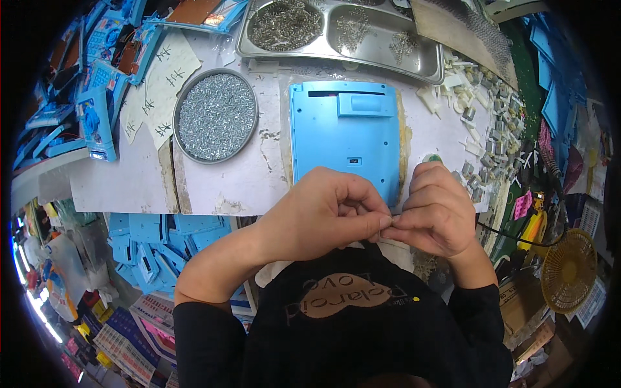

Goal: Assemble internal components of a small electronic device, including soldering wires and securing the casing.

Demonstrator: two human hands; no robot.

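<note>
My left hand and my right hand meet at the near edge of the table, fingertips pinched together. Whatever they pinch is too small to make out. Just beyond the hands, a blue plastic casing lies flat, with a slot, a raised block and small screw holes. My left hand overlaps its near edge. A small green thing shows at the top of my right hand; its kind is unclear. To the left of the casing stands a round metal dish full of small silver screws.
A steel compartment tray holding small springs stands at the back. White plastic parts and small metal motors litter the right side. Blue casings pile up at far left and below the table. A yellow basket hangs at right.
</note>
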